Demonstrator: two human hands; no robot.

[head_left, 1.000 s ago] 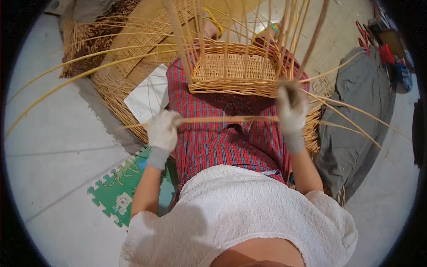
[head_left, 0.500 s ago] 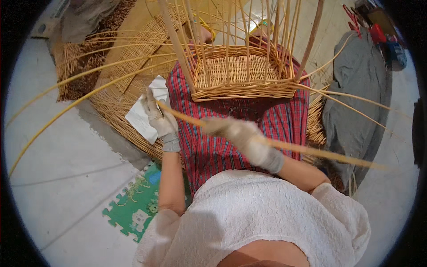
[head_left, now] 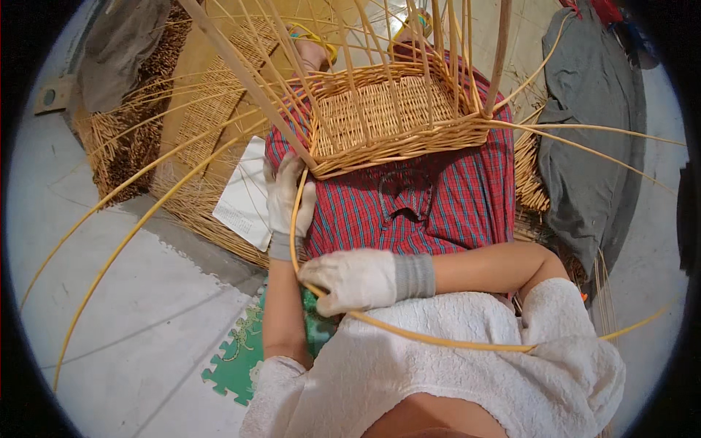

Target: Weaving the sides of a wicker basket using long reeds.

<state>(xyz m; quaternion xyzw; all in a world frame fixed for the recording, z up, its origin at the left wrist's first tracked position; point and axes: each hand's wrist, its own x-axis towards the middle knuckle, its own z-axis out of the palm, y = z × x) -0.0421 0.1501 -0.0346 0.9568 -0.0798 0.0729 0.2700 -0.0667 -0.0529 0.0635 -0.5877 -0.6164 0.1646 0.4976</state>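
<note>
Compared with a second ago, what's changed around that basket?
The right hand has moved left, toward the body, still holding the yellow rod, which now curves down from the near left corner of the basket. The left hand is beside that corner. The basket has turned, remaining over the lap.

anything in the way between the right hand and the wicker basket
Toward the near left corner of the wicker basket, the left hand borders the path, with the yellow cane alongside. Toward the middle of the basket's near side, nothing visible.
</note>
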